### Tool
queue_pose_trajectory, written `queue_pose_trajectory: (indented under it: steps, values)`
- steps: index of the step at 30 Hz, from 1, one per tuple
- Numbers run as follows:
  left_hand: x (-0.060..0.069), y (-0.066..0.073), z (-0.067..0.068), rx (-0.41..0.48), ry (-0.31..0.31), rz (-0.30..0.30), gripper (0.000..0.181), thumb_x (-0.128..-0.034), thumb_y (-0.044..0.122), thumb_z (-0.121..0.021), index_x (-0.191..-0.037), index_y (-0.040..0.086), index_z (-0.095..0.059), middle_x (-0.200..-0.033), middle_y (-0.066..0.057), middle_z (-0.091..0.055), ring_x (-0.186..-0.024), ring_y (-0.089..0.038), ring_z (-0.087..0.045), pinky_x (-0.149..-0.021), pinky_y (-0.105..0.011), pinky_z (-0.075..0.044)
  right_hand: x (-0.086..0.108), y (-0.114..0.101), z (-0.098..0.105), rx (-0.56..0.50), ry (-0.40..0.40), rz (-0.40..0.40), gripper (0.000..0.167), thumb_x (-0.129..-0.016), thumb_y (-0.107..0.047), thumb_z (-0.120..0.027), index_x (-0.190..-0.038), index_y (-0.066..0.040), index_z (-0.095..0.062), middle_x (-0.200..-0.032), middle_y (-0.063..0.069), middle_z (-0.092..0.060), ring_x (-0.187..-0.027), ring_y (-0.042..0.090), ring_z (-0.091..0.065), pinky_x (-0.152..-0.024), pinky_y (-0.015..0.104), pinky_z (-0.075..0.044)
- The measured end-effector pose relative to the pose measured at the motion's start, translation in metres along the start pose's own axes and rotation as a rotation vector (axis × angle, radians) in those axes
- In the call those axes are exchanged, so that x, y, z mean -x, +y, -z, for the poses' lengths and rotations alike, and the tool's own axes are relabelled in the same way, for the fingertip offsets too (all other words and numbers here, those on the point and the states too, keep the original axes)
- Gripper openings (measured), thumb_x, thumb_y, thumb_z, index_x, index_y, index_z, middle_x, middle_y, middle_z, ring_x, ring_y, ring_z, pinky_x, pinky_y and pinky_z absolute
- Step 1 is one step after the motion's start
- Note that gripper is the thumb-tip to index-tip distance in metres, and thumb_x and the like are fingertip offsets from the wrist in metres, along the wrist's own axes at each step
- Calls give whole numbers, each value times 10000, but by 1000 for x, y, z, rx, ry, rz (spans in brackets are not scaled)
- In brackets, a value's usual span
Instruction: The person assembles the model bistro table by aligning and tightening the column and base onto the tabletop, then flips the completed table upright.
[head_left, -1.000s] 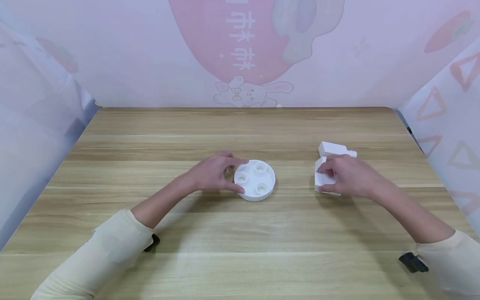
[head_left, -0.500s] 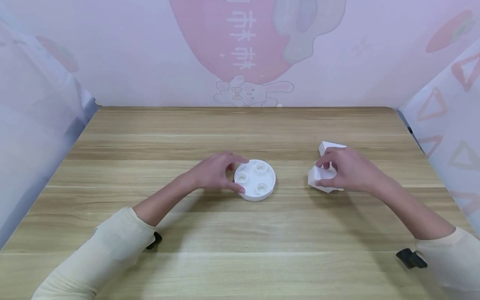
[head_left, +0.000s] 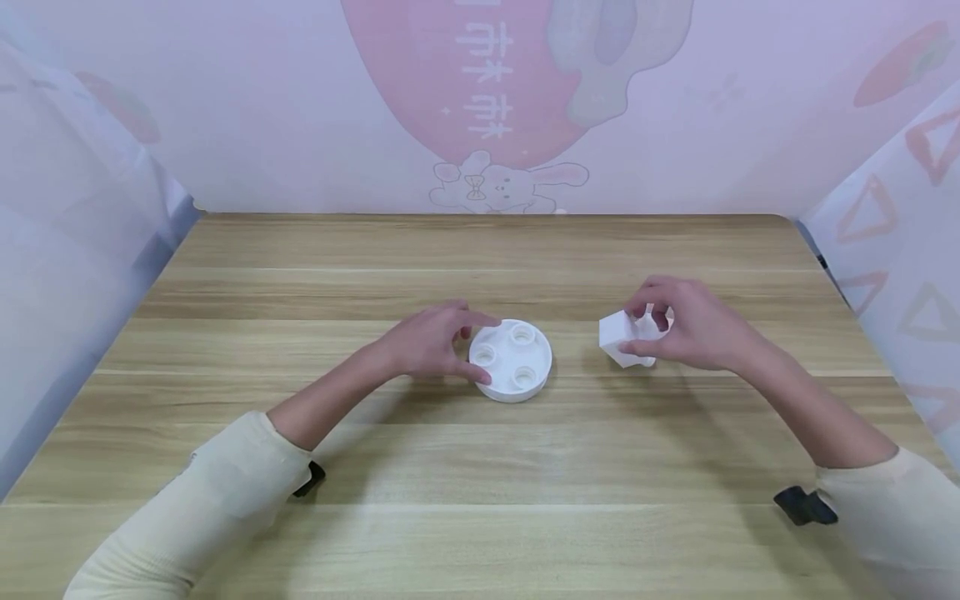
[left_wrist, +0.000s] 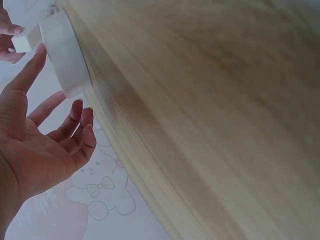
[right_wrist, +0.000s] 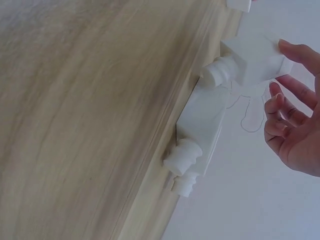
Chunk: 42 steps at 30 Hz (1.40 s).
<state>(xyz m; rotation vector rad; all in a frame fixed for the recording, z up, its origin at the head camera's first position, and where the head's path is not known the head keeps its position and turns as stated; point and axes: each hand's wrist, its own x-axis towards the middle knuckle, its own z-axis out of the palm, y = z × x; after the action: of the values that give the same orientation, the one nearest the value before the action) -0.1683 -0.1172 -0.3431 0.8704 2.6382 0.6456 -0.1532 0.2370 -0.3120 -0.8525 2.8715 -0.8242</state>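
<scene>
A round white base [head_left: 510, 360] with a raised rim and three ring-shaped sockets lies on the table. My left hand [head_left: 431, 342] holds its left side between thumb and index finger; the other fingers hang loose in the left wrist view. To the right, my right hand [head_left: 693, 325] pinches a white block [head_left: 617, 337] between thumb and fingers, lifted and tilted above the table. From this block a threaded stub [right_wrist: 220, 72] sticks out in the right wrist view. Below it, more white block [right_wrist: 202, 117] with threaded ends [right_wrist: 182, 157] rests on the table, mostly hidden by my hand in the head view.
The wood-grain table [head_left: 480, 467] reaches back to a pale wall [head_left: 262, 108] printed with a strawberry and a rabbit. Pale side walls [head_left: 900, 217] stand left and right. Black straps [head_left: 806, 506] show at both sleeves.
My right hand has lifted the white block from beside the others, moved it left toward the round base and tilted it. The left hand and the base have stayed in place.
</scene>
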Motion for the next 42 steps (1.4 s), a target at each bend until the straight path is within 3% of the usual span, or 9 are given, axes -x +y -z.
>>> queue_pose_trajectory:
  steps: [8,19,29,37,42]
  values:
    - [-3,0,1,6,-17,11,825,-725,425,-948,-1420,102,-643,-922,-58,-572,-858,-203,-530,-708,-311,-415,-5,-3,-1,-129,57,12,251,-783,-113,-904,-972,-95,-739,-870,43,-669,-712,152,-578,-582,241,-422]
    - [-5,-3,-2,11,-15,15,825,-719,421,-953,-1422,116,-646,-857,-48,-555,-826,-191,-502,-682,-304,-386,-10,-15,0,-363,12,-128,322,-820,-96,-868,-1107,-17,-744,-836,49,-651,-689,143,-583,-541,247,-428]
    - [-5,-4,-2,28,-15,4,814,-720,409,-954,-1409,98,-653,-833,-48,-550,-813,-186,-499,-672,-296,-385,-13,-22,-4,-578,-1,-146,335,-803,4,-848,-1115,35,-732,-780,35,-634,-723,151,-594,-567,225,-447]
    - [-5,-3,-2,49,-14,16,814,-714,399,-959,-1407,99,-655,-807,-44,-545,-795,-181,-493,-652,-295,-371,-16,-24,-14,-792,-9,-185,355,-771,73,-852,-1077,-101,-808,-830,8,-681,-753,138,-617,-629,224,-506]
    - [-5,-3,-2,52,-15,26,820,-716,401,-959,-1416,108,-648,-810,-44,-541,-788,-179,-486,-646,-297,-363,-19,-27,-22,-821,-21,-182,345,-776,54,-857,-1080,-105,-816,-844,4,-709,-766,149,-638,-684,253,-539]
